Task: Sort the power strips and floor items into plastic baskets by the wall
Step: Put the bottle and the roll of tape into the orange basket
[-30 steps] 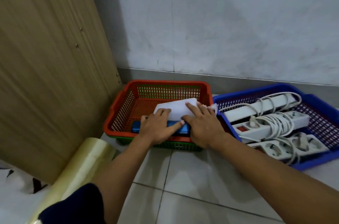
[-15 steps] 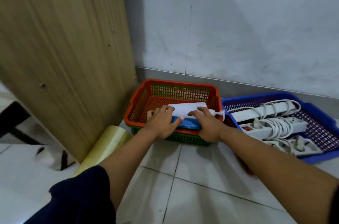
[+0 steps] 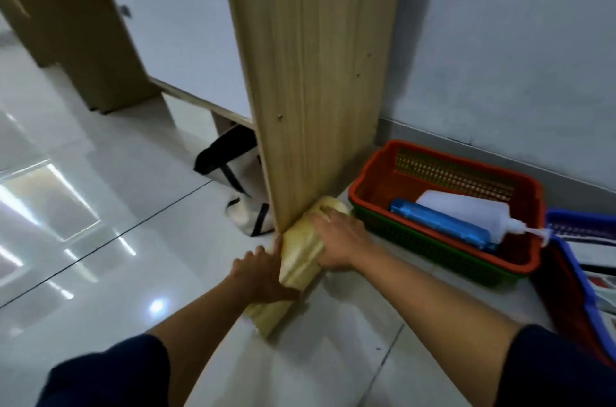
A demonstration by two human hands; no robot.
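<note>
A yellowish clear plastic roll (image 3: 297, 255) lies on the floor against the foot of the wooden panel. My left hand (image 3: 258, 273) grips its near part from the left. My right hand (image 3: 340, 238) lies over its far part from the right. To the right, the red basket (image 3: 446, 161) stands by the wall, stacked in a green one (image 3: 430, 248). It holds a white bottle (image 3: 466, 210) with a nozzle and a blue flat item (image 3: 440, 223). The blue basket (image 3: 573, 256) with white power strips shows only at the right edge.
A tall wooden panel (image 3: 313, 73) of a cabinet stands right behind the roll. A white bag with black straps (image 3: 245, 206) lies on the floor left of the panel. Glossy white floor tiles (image 3: 100, 223) spread to the left and towards me.
Both hands left the red basket, where the white bottle and blue item now lie, and moved left onto the plastic roll. My view swung left.
</note>
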